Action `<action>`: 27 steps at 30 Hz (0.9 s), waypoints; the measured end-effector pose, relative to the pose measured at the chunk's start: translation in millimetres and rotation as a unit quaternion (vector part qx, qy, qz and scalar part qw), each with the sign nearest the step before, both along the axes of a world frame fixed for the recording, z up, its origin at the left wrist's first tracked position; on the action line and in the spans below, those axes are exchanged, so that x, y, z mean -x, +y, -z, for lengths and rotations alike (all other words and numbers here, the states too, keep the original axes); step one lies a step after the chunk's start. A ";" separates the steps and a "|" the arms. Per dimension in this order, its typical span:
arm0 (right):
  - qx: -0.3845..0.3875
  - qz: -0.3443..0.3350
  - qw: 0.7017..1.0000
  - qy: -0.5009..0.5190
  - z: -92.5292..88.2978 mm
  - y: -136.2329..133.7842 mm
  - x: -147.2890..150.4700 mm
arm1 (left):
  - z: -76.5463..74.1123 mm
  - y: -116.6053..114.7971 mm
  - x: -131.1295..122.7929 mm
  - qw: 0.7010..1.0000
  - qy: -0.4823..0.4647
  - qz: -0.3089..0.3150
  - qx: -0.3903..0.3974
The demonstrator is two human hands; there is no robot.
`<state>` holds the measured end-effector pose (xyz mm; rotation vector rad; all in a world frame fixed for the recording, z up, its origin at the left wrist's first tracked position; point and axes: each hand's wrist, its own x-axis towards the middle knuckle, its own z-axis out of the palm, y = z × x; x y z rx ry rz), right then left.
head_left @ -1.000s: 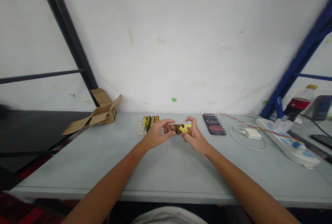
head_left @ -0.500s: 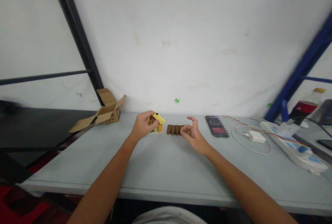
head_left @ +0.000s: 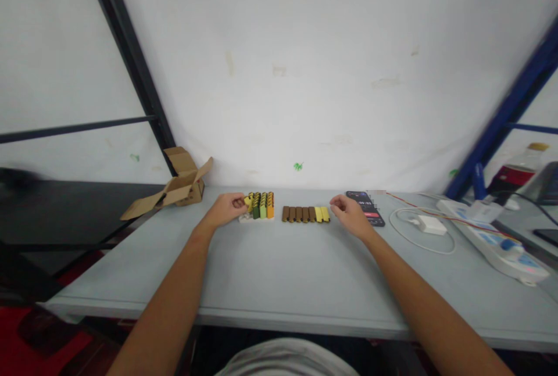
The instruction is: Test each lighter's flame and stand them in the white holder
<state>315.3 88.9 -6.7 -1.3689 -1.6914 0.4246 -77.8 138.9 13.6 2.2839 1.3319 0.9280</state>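
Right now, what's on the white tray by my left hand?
Green blocks and orange blocks stand on the tray; your left hand pinches a yellow block. Tray surface beneath them or behind the hand is hidden.

The person wore a pale, grey-white garment of soft cloth (head_left: pixel 288 358), which showed at the near edge of the scene as a rounded shape with several curved folds. On the left, the bare, slim forearm (head_left: pixel 174 289) narrowed toward a bare hand (head_left: pixel 224 210); on the right, the other bare forearm (head_left: pixel 414 294) and hand (head_left: pixel 351 216) looked similar.
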 end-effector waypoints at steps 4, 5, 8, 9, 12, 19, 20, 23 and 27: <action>-0.014 -0.011 0.999 -0.027 -0.3 -0.8 2.5 | 3.3 2.5 -0.3 1.000 0.007 0.003 0.004; -0.013 -0.012 0.999 -0.031 -0.1 -0.6 2.7 | 3.6 2.7 -0.5 1.000 0.013 0.003 0.005; -0.007 0.000 0.999 -0.052 2.7 1.0 1.0 | 4.5 3.3 -1.2 1.000 0.018 0.005 0.017; -0.008 0.003 0.998 -0.066 4.4 1.6 -0.2 | 4.7 3.7 -1.2 1.000 0.016 0.005 0.023; -0.034 -0.026 0.991 -0.127 10.6 3.0 -4.8 | 4.6 4.6 0.4 0.999 0.013 0.007 0.044; -0.015 -0.133 0.961 -0.243 17.3 4.1 -16.4 | -6.0 0.2 6.0 0.999 0.023 -0.045 0.013; -0.007 -0.134 0.957 -0.257 16.2 3.2 -17.3 | -7.8 -0.4 6.6 0.997 0.018 -0.076 -0.024; 0.011 -0.120 0.947 -0.297 11.2 -1.6 -16.8 | -10.8 -0.5 8.4 0.979 -0.024 -0.170 -0.110; 0.008 -0.103 0.942 -0.318 6.8 -6.3 -12.1 | -8.2 2.1 10.5 0.969 -0.045 -0.204 -0.132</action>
